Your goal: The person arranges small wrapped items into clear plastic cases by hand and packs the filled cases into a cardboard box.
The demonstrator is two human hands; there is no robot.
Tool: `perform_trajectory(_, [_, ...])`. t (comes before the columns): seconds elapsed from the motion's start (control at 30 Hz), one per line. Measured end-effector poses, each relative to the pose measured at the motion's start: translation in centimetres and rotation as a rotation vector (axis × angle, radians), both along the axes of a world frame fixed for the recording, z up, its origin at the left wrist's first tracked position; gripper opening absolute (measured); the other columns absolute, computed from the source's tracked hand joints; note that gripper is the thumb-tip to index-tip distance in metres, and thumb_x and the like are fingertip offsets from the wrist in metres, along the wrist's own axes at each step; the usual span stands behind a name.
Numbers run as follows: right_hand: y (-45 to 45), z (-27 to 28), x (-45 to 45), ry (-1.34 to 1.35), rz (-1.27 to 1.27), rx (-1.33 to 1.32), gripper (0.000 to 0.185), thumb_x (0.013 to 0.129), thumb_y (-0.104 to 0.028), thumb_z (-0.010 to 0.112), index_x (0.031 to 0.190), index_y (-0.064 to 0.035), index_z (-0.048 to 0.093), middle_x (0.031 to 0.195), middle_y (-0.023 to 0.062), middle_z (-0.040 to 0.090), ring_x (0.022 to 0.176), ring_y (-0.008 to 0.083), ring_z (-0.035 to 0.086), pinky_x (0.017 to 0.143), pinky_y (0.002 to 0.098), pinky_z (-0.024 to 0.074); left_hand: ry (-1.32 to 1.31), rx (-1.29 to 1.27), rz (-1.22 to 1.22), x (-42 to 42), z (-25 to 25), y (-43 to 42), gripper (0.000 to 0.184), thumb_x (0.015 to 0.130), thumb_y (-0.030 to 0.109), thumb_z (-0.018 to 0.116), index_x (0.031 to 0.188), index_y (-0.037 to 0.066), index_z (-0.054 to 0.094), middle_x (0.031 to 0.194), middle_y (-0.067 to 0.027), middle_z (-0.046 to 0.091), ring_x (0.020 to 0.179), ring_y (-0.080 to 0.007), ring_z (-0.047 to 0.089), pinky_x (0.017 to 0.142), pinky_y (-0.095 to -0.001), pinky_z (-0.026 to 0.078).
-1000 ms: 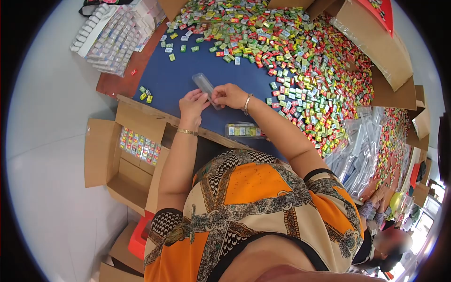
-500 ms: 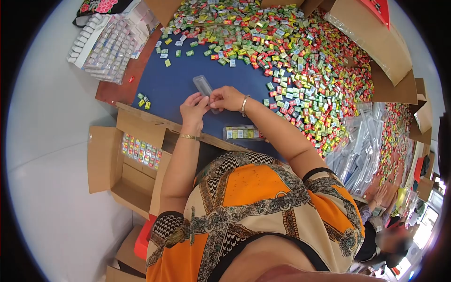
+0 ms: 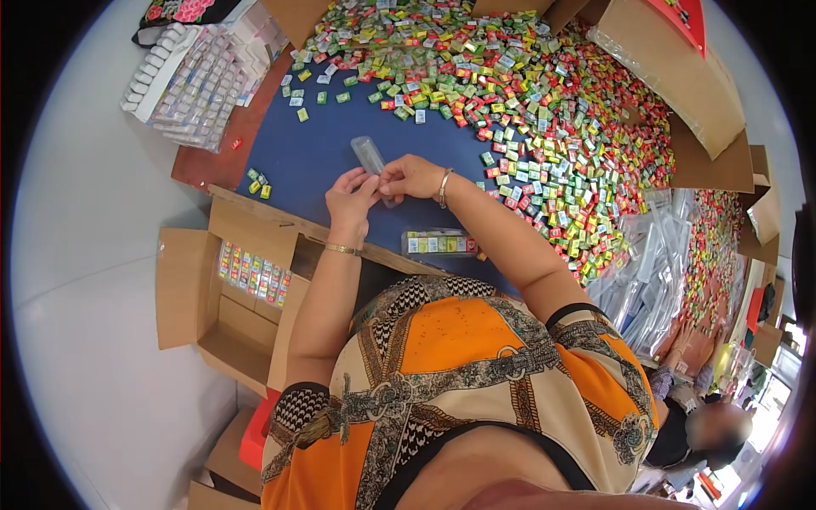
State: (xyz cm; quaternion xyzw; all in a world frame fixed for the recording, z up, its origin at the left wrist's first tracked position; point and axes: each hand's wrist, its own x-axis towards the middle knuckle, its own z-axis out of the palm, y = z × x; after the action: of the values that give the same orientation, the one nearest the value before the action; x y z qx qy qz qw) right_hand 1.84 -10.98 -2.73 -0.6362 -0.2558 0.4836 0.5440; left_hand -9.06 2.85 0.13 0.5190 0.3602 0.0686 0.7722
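Between my two hands is a clear plastic blister pack (image 3: 365, 153), long and narrow, with its far end pointing up and left. My left hand (image 3: 349, 202) pinches its near end from the left, and my right hand (image 3: 410, 179) is closed on the same end from the right. My fingers hide that lower part. Close to my right forearm, near the table's front edge, lies another clear pack (image 3: 440, 243) filled with a row of small coloured boxes.
Small red, green and yellow boxes (image 3: 544, 136) heap across the blue table (image 3: 314, 170). Empty clear packs (image 3: 650, 263) pile up at right. An open carton (image 3: 229, 331) with filled packs stands at left. Another person (image 3: 680, 416) is at lower right.
My hands and the clear pack stay almost where they were. The view has shifted very slightly. At lower right, the other person's arms have moved a little.
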Motion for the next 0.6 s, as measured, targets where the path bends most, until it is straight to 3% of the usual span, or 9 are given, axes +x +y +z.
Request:
perform_trajectory(0.17, [-0.3, 0.9, 0.0, 0.08, 0.02, 0.07, 0.009, 0.089, -0.011, 0.068, 0.089, -0.0027, 0.069, 0.083, 0.0071, 0.072, 0.07, 0.0169, 0.068, 0.066, 0.0293, 0.0546, 0.04, 0.046, -0.019, -0.2, -0.9, 0.7, 0.046, 0.083, 0.0, 0.075, 0.124, -0.009, 0.056, 0.113, -0.0157, 0.065, 0.093, -0.0217, 0.068, 0.072, -0.0311, 0.061])
perform_trajectory(0.27, [-1.0, 6.9, -2.3, -0.758, -0.066, -0.392, 0.011, 0.089, -0.016, 0.067, 0.088, -0.0055, 0.069, 0.089, 0.0093, 0.072, 0.075, 0.0268, 0.07, 0.069, 0.0362, 0.0557, 0.224, 0.62, -0.087, -0.8, -1.4, 2.6, 0.041, 0.083, 0.005, 0.074, 0.121, -0.006, 0.061, 0.114, -0.0149, 0.066, 0.088, -0.0261, 0.07, 0.069, -0.0358, 0.059])
perform_trajectory(0.3, [-1.5, 7.0, -3.1, -0.754, -0.064, -0.392, 0.011, 0.089, -0.016, 0.067, 0.088, -0.0055, 0.069, 0.089, 0.0093, 0.072, 0.075, 0.0268, 0.07, 0.069, 0.0362, 0.0557, 0.228, 0.619, -0.088, -1.3, -1.3, 3.4, 0.041, 0.083, 0.005, 0.074, 0.121, -0.006, 0.061, 0.114, -0.0149, 0.066, 0.088, -0.0261, 0.07, 0.069, -0.0358, 0.059])
perform_trajectory(0.4, [-4.3, 7.3, -4.7, -1.356, 0.058, -0.534, 0.015, 0.087, -0.023, 0.068, 0.09, -0.0094, 0.07, 0.093, 0.0123, 0.071, 0.087, 0.0312, 0.071, 0.07, 0.0445, 0.0565, 0.41, 1.219, -0.393, -3.5, 0.8, 5.0, 0.031, 0.081, 0.01, 0.072, 0.111, 0.001, 0.068, 0.108, -0.0133, 0.068, 0.088, -0.032, 0.068, 0.074, -0.041, 0.056])
perform_trajectory(0.43, [-5.1, 7.3, -5.0, -1.353, 0.056, -0.542, 0.015, 0.087, -0.023, 0.068, 0.09, -0.0094, 0.07, 0.093, 0.0123, 0.071, 0.087, 0.0312, 0.071, 0.07, 0.0445, 0.0565, 0.405, 1.216, -0.4, -3.9, 1.5, 4.5, 0.031, 0.081, 0.01, 0.072, 0.111, 0.001, 0.068, 0.108, -0.0133, 0.068, 0.088, -0.032, 0.068, 0.074, -0.041, 0.056])
perform_trajectory(0.53, [-7.2, 7.2, -5.1, -1.118, 0.277, -0.599, 0.019, 0.085, -0.026, 0.07, 0.097, -0.0121, 0.069, 0.092, 0.0097, 0.069, 0.091, 0.0304, 0.069, 0.071, 0.0441, 0.0557, 0.213, 1.715, -0.137, -4.2, 3.4, 2.6, 0.02, 0.082, 0.012, 0.07, 0.101, 0.006, 0.071, 0.106, -0.0123, 0.067, 0.096, -0.0337, 0.063, 0.083, -0.0426, 0.053])
perform_trajectory(0.57, [-7.9, 7.4, -4.4, -1.118, 0.277, -0.604, 0.019, 0.085, -0.026, 0.07, 0.097, -0.0121, 0.069, 0.092, 0.0097, 0.069, 0.091, 0.0304, 0.069, 0.071, 0.0441, 0.0557, 0.21, 1.711, -0.138, -3.7, 3.6, 2.0, 0.02, 0.082, 0.012, 0.07, 0.101, 0.006, 0.071, 0.106, -0.0123, 0.067, 0.096, -0.0337, 0.063, 0.083, -0.0426, 0.053])
perform_trajectory(0.6, [-8.5, 7.6, -3.4, -1.139, 0.085, -0.651, 0.018, 0.085, -0.026, 0.07, 0.097, -0.0118, 0.069, 0.092, 0.0091, 0.069, 0.089, 0.031, 0.069, 0.07, 0.0432, 0.0553, 0.041, 1.61, -0.237, -3.0, 3.6, 1.5, 0.02, 0.083, 0.011, 0.07, 0.102, 0.007, 0.071, 0.106, -0.0108, 0.067, 0.1, -0.0321, 0.061, 0.086, -0.0417, 0.052])
